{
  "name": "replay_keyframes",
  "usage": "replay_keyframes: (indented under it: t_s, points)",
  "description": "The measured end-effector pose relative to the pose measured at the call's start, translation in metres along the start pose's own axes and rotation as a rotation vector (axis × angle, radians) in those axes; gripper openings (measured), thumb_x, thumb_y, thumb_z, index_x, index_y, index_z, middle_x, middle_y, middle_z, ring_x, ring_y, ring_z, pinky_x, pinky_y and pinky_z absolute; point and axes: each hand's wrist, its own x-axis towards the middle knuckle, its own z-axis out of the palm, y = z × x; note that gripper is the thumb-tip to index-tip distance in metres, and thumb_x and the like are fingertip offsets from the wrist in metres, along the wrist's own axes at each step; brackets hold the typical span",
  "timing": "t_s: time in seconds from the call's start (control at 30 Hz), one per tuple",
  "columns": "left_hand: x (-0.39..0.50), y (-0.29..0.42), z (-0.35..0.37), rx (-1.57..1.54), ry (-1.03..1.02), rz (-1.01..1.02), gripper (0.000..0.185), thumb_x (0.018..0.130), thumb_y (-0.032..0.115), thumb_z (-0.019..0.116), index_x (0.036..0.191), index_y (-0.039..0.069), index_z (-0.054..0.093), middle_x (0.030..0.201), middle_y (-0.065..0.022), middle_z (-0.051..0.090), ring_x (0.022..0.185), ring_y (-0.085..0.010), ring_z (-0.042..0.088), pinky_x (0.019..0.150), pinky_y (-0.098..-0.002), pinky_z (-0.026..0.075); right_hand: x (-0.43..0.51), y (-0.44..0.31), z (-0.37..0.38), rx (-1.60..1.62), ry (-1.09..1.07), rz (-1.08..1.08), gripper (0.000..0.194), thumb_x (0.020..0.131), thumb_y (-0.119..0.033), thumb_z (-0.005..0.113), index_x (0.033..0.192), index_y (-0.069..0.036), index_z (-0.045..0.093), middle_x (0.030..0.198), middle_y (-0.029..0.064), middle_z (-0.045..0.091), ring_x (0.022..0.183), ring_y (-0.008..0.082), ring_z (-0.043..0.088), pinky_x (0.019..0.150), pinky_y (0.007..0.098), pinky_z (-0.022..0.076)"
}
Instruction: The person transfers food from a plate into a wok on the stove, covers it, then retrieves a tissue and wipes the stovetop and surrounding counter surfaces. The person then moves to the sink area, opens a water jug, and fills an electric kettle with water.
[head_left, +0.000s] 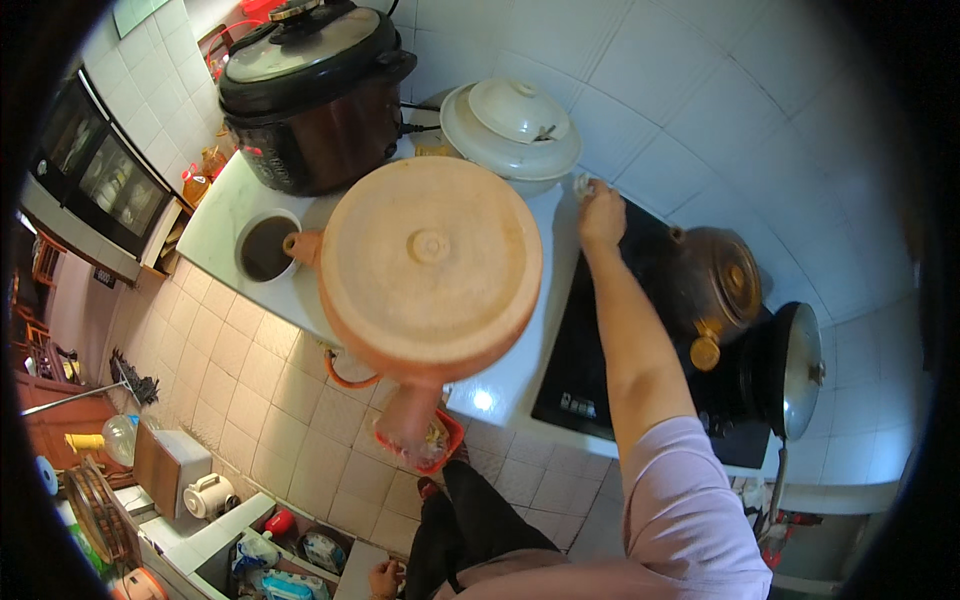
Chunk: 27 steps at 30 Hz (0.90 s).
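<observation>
My right hand (602, 217) grips a crumpled white cloth (582, 186) at the back of the white counter (480, 394), near the tiled wall. The forearm crosses above the black glass cooktop (574, 352). My left hand (385, 579) hangs low at the bottom edge, partly cut off; whether it holds anything is unclear. In front of me is a large lidded clay pot (431, 300), its handle (414, 416) pointing towards me and no hand on it. Its spout (304, 246) points at a white bowl of dark liquid (266, 249).
A darker clay pot (712, 277) and a pan with a glass lid (799, 375) stand on the cooktop. Behind the large pot are an electric pressure cooker (315, 120) and a white lidded tureen (517, 135). A red basket (450, 442) sits below the counter.
</observation>
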Motion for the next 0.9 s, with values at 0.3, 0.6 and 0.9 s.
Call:
replay_keyframes:
  t_s: [0.3,0.6,0.9]
  points:
    - [-0.008,0.046,0.056,0.001,0.05,-0.089,0.032,0.086,0.027,0.058,0.098,-0.002,0.058,0.078,-0.0083,0.06,0.06,-0.0152,0.056,0.052,-0.0272,0.045,0.062,0.021,0.059,-0.309,-0.145,-0.254,0.015,0.078,-0.007,0.054,0.089,-0.007,0.064,0.092,0.0117,0.06,0.091,0.0293,0.056,0.075,0.0388,0.0494]
    - [0.0,0.087,0.061,0.058,-0.107,0.174,0.022,0.085,0.02,0.058,0.091,-0.001,0.06,0.072,-0.0063,0.06,0.057,-0.0128,0.055,0.052,-0.0243,0.045,-0.043,0.005,0.02,-0.054,-0.182,-0.243,0.022,0.083,-0.02,0.053,0.077,-0.002,0.064,0.085,0.0136,0.06,0.081,0.0326,0.059,0.07,0.0425,0.0509]
    - [0.019,0.051,-0.025,0.15,-0.122,0.287,0.027,0.085,0.024,0.058,0.096,0.0,0.059,0.076,-0.0086,0.063,0.058,-0.0148,0.059,0.049,-0.026,0.046,-0.249,-0.054,-0.103,0.029,-0.303,-0.452,0.012,0.076,-0.009,0.056,0.083,-0.005,0.066,0.086,0.0077,0.059,0.079,0.025,0.059,0.066,0.035,0.0527]
